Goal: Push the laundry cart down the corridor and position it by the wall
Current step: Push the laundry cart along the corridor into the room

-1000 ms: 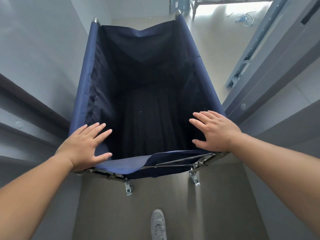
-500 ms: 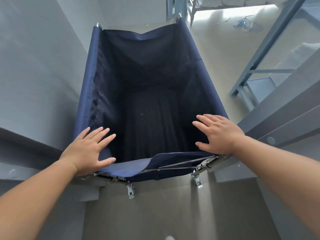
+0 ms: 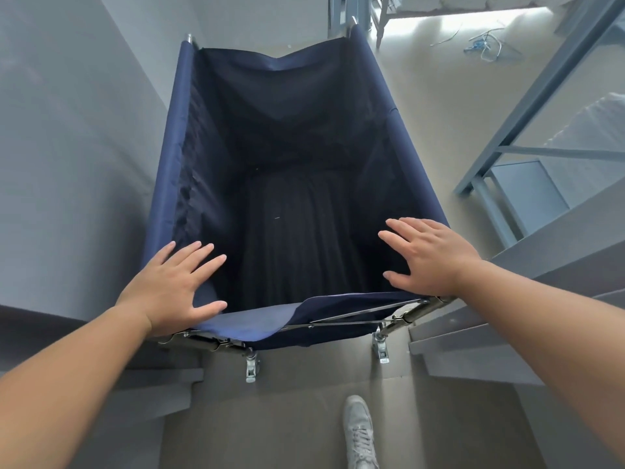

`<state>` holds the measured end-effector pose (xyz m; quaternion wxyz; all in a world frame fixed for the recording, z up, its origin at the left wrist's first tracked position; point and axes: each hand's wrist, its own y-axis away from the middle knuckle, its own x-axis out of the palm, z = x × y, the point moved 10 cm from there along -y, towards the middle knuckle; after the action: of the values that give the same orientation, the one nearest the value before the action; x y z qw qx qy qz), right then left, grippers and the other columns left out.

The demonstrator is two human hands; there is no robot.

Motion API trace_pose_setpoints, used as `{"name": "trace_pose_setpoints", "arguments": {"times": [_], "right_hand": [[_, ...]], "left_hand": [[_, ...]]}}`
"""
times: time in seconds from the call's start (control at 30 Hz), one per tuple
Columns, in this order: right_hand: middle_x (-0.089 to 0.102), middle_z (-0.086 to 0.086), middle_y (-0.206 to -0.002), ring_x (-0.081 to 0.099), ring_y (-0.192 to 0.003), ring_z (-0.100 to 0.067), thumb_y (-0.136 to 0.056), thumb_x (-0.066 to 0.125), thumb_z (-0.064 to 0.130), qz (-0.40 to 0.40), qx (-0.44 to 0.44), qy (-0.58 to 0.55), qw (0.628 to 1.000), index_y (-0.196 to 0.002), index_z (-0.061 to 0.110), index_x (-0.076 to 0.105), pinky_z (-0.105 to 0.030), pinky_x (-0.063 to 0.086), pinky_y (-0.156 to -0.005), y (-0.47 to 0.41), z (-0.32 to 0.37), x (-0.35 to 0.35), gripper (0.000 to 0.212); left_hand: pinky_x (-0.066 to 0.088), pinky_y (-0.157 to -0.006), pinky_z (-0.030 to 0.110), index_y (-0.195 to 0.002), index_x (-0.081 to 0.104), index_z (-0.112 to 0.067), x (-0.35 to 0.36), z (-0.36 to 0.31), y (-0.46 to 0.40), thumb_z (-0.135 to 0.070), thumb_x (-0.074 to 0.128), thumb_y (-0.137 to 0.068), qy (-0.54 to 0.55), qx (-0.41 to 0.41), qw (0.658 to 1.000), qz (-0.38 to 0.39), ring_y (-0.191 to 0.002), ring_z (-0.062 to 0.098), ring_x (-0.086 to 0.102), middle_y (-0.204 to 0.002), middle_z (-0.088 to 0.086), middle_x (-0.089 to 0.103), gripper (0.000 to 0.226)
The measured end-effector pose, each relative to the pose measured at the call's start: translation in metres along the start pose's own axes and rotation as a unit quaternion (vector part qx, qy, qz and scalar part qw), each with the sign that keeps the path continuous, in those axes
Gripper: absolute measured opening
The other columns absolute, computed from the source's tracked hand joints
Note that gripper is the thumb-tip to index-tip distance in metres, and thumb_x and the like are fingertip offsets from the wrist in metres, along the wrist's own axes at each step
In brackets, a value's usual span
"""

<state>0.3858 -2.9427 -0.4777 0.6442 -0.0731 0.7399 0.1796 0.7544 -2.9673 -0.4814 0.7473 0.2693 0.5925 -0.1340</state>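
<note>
A laundry cart (image 3: pixel 406 137) with a navy fabric bag on a folding metal frame fills the middle of the view, its dark inside bare. My left hand (image 3: pixel 169 286) lies flat on the near left corner of the rim, fingers spread over the fabric. My right hand (image 3: pixel 429 255) presses flat on the near right corner, fingers spread too. Neither hand wraps around the frame. Two small caster wheels (image 3: pixel 252 367) show under the near edge. The cart's left side runs close along a grey wall (image 3: pixel 67 147).
A doorway frame (image 3: pixel 507 292) stands at the right, just beside the cart's near corner. Beyond it is a blue metal bunk frame (image 3: pixel 527 106) and a beige floor (image 3: pixel 436 106) with loose cables (image 3: pixel 483 45). My grey shoe (image 3: pixel 360 431) steps behind the cart.
The cart has rolled forward through the doorway into the room beyond. More of the bunk frame shows on the right. My shoe has come back into view; both hands kept their places.
</note>
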Motion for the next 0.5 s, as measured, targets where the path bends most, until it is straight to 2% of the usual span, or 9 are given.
{"name": "trace_pose_setpoints", "arguments": {"times": [0.23, 0.5], "right_hand": [[0.042, -0.007, -0.149, 0.037, -0.136, -0.027, -0.083, 0.038, 0.070, 0.003, -0.008, 0.004, 1.000, -0.142, 0.021, 0.042, -0.040, 0.025, -0.112, -0.047, -0.033, -0.005, 0.077], [0.038, -0.006, -0.152, 0.033, -0.138, -0.026, -0.084, 0.035, 0.070, 0.009, -0.022, -0.006, 1.000, -0.144, 0.022, 0.038, -0.039, 0.022, -0.114, -0.103, -0.068, -0.009, 0.077]], "left_hand": [[0.004, -0.120, 0.043, -0.151, 0.029, -0.029, -0.011, 0.016, -0.046, -0.079, 0.027, -0.082, 0.010, -0.011, 1.000, 0.001, -0.146, 0.018, 0.021, -0.157, 0.000, 0.030, 0.085], [0.005, -0.119, 0.042, -0.152, 0.027, -0.028, -0.021, 0.038, -0.098, -0.079, 0.027, -0.082, 0.009, -0.024, 1.000, 0.009, -0.146, 0.019, 0.021, -0.158, 0.002, 0.028, 0.086]]}}
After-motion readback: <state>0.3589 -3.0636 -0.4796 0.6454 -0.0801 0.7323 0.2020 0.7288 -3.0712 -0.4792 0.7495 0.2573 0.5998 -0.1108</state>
